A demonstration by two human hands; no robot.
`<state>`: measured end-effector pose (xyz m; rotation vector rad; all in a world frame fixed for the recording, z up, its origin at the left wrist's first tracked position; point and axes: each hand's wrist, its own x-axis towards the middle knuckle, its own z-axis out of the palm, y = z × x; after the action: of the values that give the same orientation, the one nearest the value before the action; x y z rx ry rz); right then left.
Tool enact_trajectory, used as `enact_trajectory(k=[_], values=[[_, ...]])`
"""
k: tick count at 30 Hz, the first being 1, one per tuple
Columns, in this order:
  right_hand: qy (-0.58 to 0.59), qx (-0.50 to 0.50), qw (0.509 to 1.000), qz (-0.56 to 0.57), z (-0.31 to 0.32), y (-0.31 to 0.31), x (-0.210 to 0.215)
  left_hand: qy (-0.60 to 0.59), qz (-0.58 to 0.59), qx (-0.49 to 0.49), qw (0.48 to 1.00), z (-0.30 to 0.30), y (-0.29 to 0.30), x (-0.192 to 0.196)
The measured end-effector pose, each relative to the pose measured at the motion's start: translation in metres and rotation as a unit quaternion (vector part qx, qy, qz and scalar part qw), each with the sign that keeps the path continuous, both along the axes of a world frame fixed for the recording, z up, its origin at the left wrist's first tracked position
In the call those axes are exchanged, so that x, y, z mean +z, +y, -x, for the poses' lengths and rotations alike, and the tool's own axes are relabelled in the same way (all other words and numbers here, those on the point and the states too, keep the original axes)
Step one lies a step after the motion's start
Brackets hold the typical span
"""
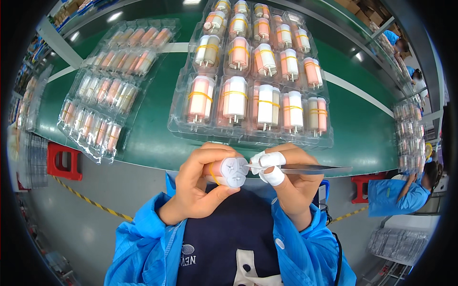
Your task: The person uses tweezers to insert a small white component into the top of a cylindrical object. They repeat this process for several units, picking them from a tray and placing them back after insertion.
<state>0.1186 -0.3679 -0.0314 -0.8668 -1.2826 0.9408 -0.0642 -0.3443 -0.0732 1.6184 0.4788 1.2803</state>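
My left hand point(194, 183) is closed around a bundle of pink and white cylinders point(233, 172) with a yellow rubber band round it. The bundle's pale, film-like ends are turned toward my right hand point(296, 187). White coverings wrap several of my right fingertips, which pinch metal tweezers point(315, 168). The tips of the tweezers point left, close to the bundle's ends; whether they touch cannot be made out. Just beyond my hands, a clear plastic tray point(191, 127) holds several similar banded bundles in pink, white and grey, with small prongs at their near ends.
Both trays lie on a green work surface point(148, 143); the second clear tray point(125, 138), full of cylinders, is at the left. Red stools point(64, 162) stand beneath. At the right, a person in a blue jacket point(398, 196) works beside more stacked trays point(408, 138).
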Motion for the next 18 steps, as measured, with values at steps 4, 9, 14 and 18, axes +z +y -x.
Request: enact_trajectory(k=[4, 9, 14, 18], values=[[-0.018, -0.007, 1.000, -0.018, 0.0019, -0.0002, -0.0003, -0.007, 0.006, 0.001, 1.000, -0.0013, -0.0011, -0.0029], [-0.080, -0.013, 0.996, -0.028, 0.0016, 0.0012, 0.0025, 0.006, -0.009, 0.008, 1.000, -0.0005, 0.0002, -0.0039], [-0.133, -0.014, 0.990, -0.051, 0.0016, 0.0039, 0.0070, 0.024, -0.015, 0.020, 0.999, 0.0003, -0.0011, -0.0034], [-0.162, -0.007, 0.985, -0.065, 0.0023, 0.0074, 0.0090, 0.039, -0.026, 0.027, 0.999, 0.0006, 0.0000, -0.0048]])
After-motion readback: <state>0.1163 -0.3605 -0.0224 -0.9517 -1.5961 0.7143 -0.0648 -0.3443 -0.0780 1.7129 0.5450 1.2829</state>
